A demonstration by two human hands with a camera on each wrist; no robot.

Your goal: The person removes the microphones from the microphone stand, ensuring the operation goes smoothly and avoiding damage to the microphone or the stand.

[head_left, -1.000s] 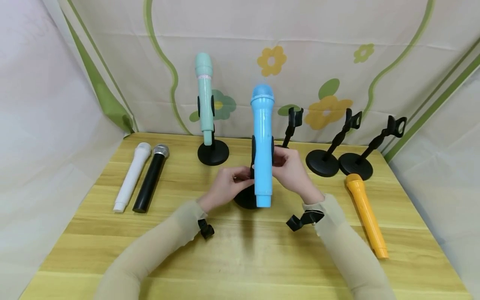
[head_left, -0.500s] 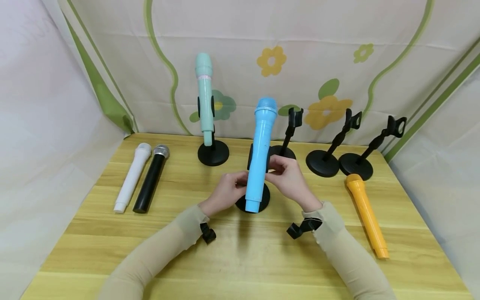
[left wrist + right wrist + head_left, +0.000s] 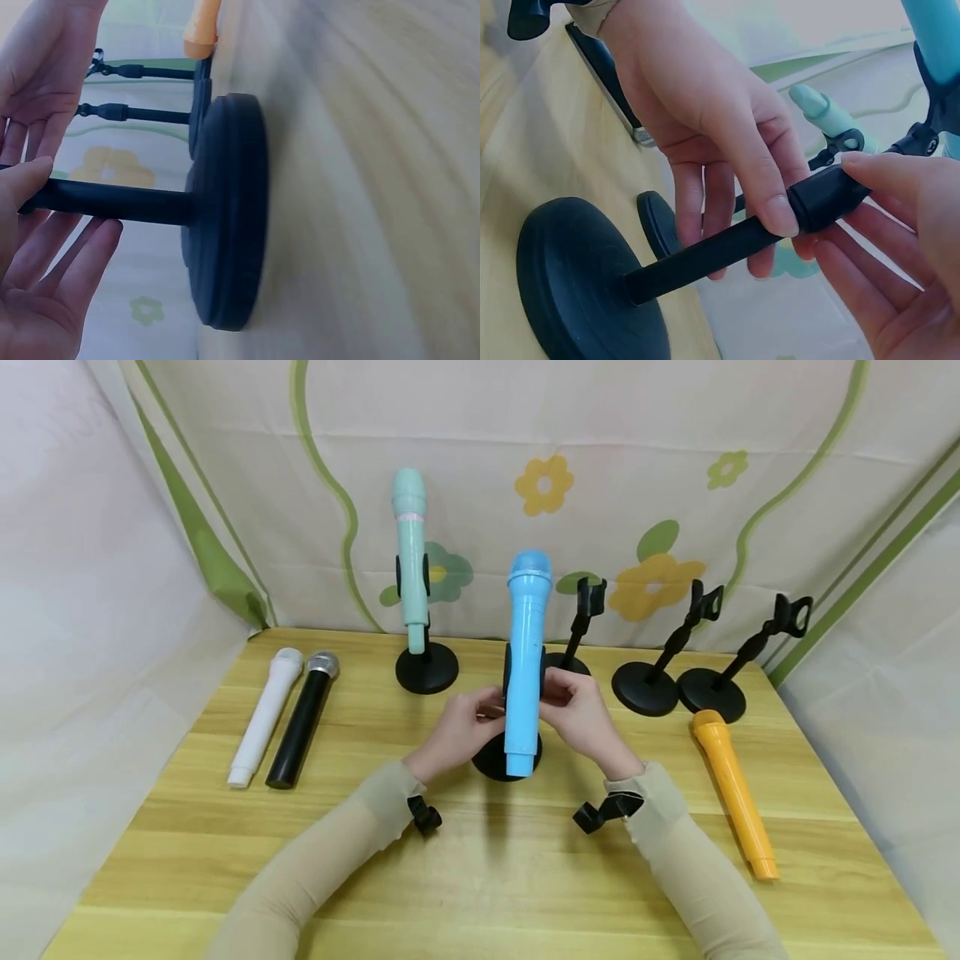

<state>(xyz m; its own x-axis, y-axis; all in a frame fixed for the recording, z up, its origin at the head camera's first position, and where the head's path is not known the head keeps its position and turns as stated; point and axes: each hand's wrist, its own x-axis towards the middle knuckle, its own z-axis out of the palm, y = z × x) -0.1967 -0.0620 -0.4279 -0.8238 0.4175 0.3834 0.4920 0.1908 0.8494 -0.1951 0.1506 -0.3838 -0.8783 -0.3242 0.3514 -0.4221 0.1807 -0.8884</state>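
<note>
Grip: left hand [image 3: 456, 735] pinches the pole [image 3: 712, 259] of a black round-based stand [image 3: 489, 762]; right hand [image 3: 581, 718] holds its collar [image 3: 821, 199], higher | Position: glossy light-blue plastic microphone [image 3: 527, 660], mid-table, in the clip [image 3: 943, 105] above both hands; long axis steep, tail to near side | Nearer: right hand | Count: five microphones, five stands.

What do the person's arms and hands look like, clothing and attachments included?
The left sleeve and right sleeve are long, plain beige and fairly close-fitting. The left hand and right hand wear no gloves. A black left wrist bracket and black right wrist bracket show; I see no cables.
</note>
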